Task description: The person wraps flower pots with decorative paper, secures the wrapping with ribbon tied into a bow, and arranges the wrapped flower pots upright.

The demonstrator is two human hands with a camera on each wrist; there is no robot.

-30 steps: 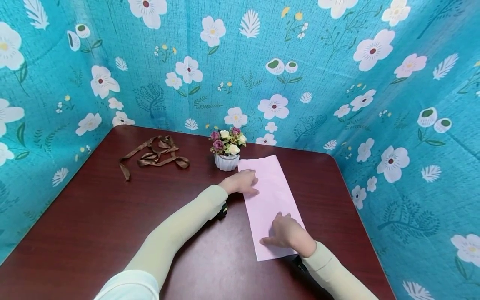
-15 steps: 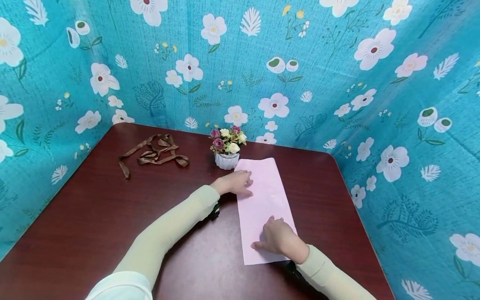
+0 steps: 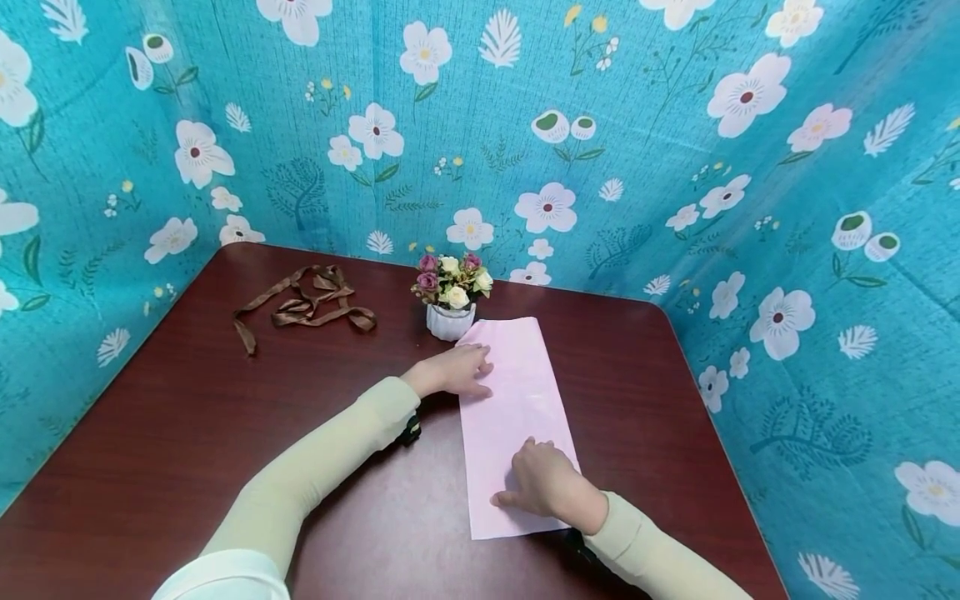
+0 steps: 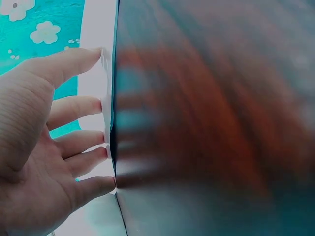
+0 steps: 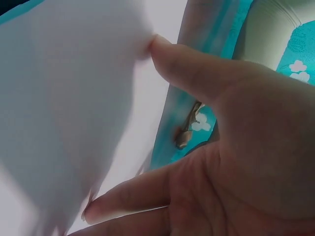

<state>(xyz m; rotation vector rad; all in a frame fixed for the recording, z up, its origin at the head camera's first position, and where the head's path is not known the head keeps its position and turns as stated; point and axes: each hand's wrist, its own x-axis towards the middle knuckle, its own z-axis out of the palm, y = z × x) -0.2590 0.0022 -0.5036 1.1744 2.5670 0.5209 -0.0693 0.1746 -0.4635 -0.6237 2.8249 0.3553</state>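
Note:
A long pink sheet of paper (image 3: 517,400) lies flat on the dark red table (image 3: 390,517), slanting slightly from far to near. Along its far left side rests my left hand (image 3: 453,369), fingers spread. The left wrist view shows these fingertips (image 4: 101,105) in a row, touching the sheet near its edge. Farther down, my right hand (image 3: 551,483) presses on the near right part of the sheet. In the right wrist view its thumb (image 5: 184,64) and extended fingers (image 5: 130,196) touch the paper surface, apart from each other.
A white pot (image 3: 450,323) of artificial roses (image 3: 453,279) stands just beyond the sheet's far left corner. At the table's back left lies a tangled brown ribbon (image 3: 315,308). A blue flowered curtain (image 3: 465,125) borders the back and both sides of the table.
The pink sheet has slid left and a little toward me, and both hands have moved left with it. Its far corner now sits close to the pot. The ribbon has stayed put.

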